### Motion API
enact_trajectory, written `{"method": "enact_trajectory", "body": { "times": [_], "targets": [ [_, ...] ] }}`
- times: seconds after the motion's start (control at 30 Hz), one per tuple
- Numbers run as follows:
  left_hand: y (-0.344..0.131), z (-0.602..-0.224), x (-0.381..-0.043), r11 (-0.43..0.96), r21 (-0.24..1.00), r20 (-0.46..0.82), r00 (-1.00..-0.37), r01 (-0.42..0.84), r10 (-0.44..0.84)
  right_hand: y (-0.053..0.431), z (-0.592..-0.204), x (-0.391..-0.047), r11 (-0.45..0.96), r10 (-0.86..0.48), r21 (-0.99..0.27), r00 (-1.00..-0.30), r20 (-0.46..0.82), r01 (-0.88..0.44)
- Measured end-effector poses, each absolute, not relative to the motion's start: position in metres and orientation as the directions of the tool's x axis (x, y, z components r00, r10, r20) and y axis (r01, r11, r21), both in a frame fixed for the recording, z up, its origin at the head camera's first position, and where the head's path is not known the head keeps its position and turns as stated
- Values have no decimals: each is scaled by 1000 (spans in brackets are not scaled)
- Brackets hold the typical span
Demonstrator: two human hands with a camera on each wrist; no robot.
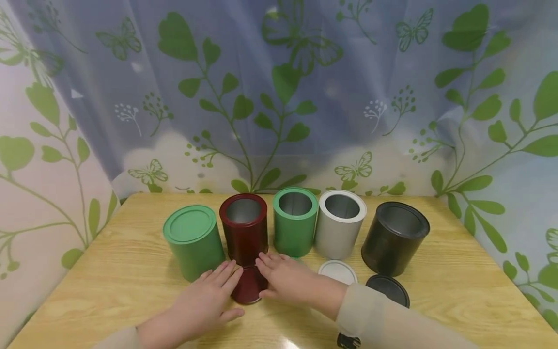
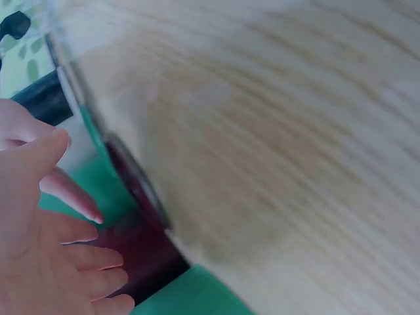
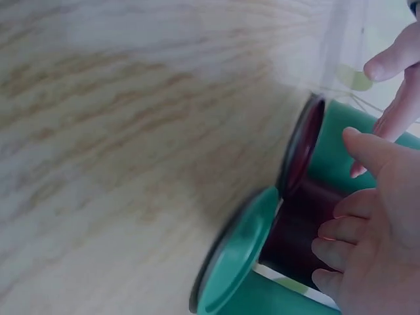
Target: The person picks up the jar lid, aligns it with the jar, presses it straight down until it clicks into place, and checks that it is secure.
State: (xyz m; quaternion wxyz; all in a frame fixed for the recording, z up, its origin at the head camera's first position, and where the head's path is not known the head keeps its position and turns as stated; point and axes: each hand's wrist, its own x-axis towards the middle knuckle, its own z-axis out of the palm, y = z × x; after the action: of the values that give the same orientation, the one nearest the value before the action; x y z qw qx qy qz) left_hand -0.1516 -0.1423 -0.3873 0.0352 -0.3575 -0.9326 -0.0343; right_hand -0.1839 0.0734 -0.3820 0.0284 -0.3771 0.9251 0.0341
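A dark red lid [image 1: 249, 287] lies on the table just in front of the uncovered dark red can [image 1: 246, 240]. My left hand [image 1: 200, 308] is at the lid's left side, fingers extended toward the can. From the right, my right hand [image 1: 292, 281] reaches in over the table, its fingertips near the lid and the can's base. Both hands are empty, with the fingers straight or slightly bent. A green lid [image 3: 243, 256], mostly covered by my right hand in the head view, shows beside the red lid in the right wrist view.
A lidded green can [image 1: 196, 252] stands at the left. Right of the red can are a topless green can [image 1: 294, 237], a white can [image 1: 337, 237] and a black can [image 1: 388, 249]. A white lid [image 1: 337, 271] and a black lid [image 1: 389, 288] lie before them. Behind hangs a patterned curtain [image 1: 331, 111].
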Motion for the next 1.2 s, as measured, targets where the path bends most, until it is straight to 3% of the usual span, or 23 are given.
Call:
{"method": "enact_trajectory", "body": {
  "times": [0.37,0.9,1.2],
  "targets": [
    [-133,-410,-163,801,166,-115,-796,575,595,66,-394,-181,699,-701,40,-695,-162,-714],
    [-130,-418,-162,754,67,-75,-750,654,657,63,-406,-180,678,-719,80,-682,-132,-731],
    [-133,-419,-162,743,73,-83,-738,665,669,63,-403,-179,703,-707,-58,-687,-171,-709]
  ]
}}
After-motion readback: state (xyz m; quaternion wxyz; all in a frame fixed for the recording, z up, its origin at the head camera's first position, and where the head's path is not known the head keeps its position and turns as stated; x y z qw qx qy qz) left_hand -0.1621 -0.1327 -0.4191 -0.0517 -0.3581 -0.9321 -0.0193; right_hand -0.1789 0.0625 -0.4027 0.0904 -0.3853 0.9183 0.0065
